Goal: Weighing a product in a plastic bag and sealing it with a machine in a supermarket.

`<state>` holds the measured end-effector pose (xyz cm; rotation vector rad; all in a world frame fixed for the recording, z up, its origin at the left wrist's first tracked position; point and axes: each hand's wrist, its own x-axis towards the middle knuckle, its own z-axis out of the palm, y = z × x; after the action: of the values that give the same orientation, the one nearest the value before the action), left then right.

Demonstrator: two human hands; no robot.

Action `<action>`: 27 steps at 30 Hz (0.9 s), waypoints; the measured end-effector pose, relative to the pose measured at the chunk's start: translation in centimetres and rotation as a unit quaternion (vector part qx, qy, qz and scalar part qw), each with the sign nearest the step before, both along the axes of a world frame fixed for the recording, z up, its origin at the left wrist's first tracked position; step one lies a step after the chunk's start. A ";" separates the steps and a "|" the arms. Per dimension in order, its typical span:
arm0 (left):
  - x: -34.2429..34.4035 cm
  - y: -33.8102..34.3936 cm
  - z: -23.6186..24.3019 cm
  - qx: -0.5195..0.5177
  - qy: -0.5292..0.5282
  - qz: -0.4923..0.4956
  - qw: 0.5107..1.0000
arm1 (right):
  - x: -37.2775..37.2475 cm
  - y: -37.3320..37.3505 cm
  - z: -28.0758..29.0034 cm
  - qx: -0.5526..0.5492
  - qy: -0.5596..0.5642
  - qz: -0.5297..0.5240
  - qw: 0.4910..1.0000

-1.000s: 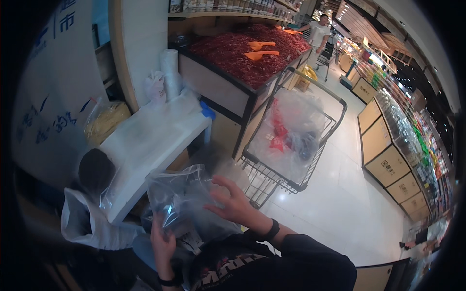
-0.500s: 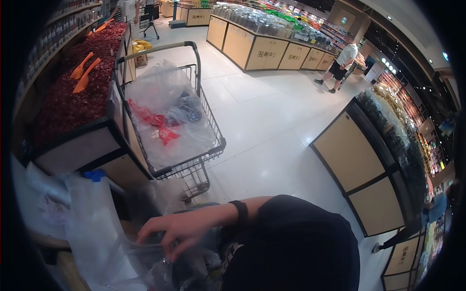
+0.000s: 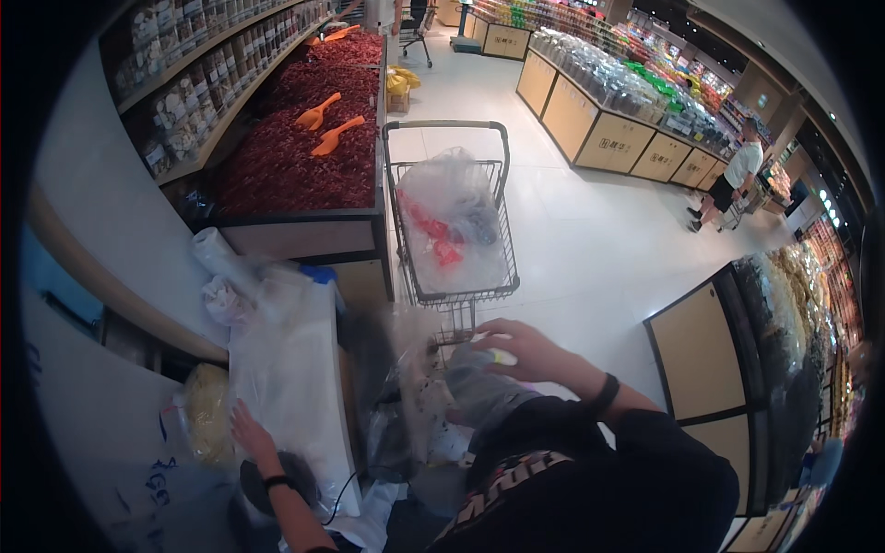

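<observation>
On the white, plastic-covered table (image 3: 281,346), my left hand (image 3: 251,431) lies with fingers stretched out and nothing in them. A clear bag of pale yellow goods (image 3: 208,413) is just left of it, and a dark round thing (image 3: 277,484) is by the wrist. My right hand (image 3: 524,352) reaches out past the table's right side, fingers curled round a soft grey thing (image 3: 479,380) with a small yellow patch. What that grey thing is, I cannot make out. Blurred clear plastic with dark specks (image 3: 419,392) hangs between the table and this hand.
Ahead stands a shopping cart (image 3: 505,198) with filled clear bags (image 3: 452,194) in it. A bin of dark red dried goods (image 3: 286,138) with orange scoops (image 3: 318,112) is at far left. Display stands (image 3: 698,353) line the right. A person (image 3: 737,175) walks with a cart farther off.
The view has swung left and down, bringing my left hand into sight on the table. My right hand has moved from over the table's edge to the right, toward the cart.
</observation>
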<state>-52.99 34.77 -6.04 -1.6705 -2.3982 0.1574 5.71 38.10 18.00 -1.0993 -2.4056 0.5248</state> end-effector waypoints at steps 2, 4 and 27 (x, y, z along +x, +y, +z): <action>1.4 1.1 1.4 -0.073 -0.068 0.042 0.994 | 4.2 -1.2 -2.1 -0.036 -0.029 -0.071 0.996; 2.5 2.5 2.1 -0.144 -0.139 0.091 0.975 | 8.8 -1.7 -5.6 -0.094 -0.045 -0.125 0.987; 82.8 26.5 -2.0 -0.283 -0.401 -0.031 0.871 | 74.0 1.5 -27.1 -0.891 -0.086 -0.204 0.397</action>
<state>29.80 61.31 -8.07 -2.4498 -3.0887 0.1997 79.66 39.59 -9.12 -2.1620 -0.4493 3.0404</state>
